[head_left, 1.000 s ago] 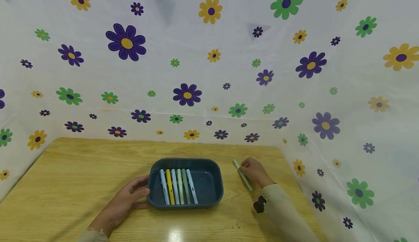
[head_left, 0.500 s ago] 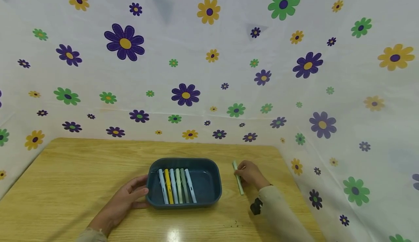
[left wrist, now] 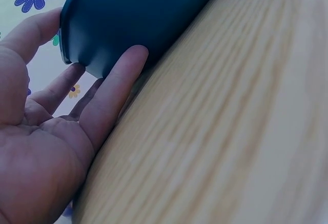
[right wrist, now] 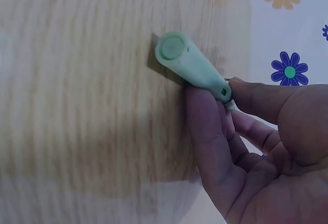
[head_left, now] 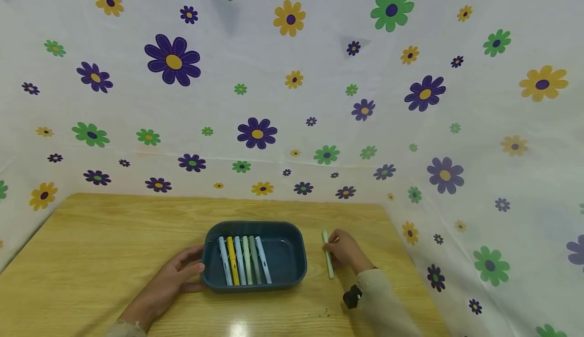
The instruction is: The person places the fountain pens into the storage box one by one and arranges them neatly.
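Observation:
A dark blue rectangular tray holds a row of several pens in its left half: light blue, yellow, light green and grey-green ones lie side by side. My left hand touches the tray's left end. In the left wrist view its extended fingers rest against the outer wall, thumb and fingers spread apart. To the right of the tray, my right hand pinches a light green pen between thumb and fingers. The right wrist view shows the pen's end pointing towards the camera, close over the table.
The wooden table ends at a white flowered cloth behind and at the sides. A few dark specks lie in front of the right hand. A black device sits at the right sleeve.
The light green pen has turned from slanting to nearly parallel with the pens in the tray. My right hand has come slightly nearer to me with it. The left hand stays at the tray.

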`<state>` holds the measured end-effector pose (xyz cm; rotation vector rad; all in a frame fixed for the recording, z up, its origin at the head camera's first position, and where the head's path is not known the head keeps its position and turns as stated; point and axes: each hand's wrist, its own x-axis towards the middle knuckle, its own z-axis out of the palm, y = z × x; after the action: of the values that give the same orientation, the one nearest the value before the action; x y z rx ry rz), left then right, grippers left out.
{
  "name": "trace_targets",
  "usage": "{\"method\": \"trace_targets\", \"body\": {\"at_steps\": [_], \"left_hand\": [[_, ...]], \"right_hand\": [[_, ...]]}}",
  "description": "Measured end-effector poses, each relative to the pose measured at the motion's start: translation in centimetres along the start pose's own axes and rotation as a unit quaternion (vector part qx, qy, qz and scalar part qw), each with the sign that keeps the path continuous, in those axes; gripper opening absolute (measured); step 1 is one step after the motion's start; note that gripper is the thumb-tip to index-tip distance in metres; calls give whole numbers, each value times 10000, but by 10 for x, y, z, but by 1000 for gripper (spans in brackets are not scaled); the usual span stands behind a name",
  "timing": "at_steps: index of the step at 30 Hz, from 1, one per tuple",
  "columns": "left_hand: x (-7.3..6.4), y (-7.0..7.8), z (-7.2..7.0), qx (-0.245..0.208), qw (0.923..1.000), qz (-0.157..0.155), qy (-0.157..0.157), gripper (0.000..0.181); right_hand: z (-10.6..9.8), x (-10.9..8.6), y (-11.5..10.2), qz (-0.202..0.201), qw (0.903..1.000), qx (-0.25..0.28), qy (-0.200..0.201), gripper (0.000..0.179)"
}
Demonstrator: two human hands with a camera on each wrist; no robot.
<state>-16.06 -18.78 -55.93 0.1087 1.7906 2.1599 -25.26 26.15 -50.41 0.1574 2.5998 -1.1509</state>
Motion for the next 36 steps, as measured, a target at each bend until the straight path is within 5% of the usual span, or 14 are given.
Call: {"method": "trace_targets", "body": {"at_steps": [24,36], "left_hand": [[0,2,-2,2,9999,-147,37,69],[1,2,2,36,9998,-177,103,68]], "right_hand": [[15,-21,0,-338,9994,-33,-111,11],[16,-29,-8,-234,9981,-558,89,13]]}}
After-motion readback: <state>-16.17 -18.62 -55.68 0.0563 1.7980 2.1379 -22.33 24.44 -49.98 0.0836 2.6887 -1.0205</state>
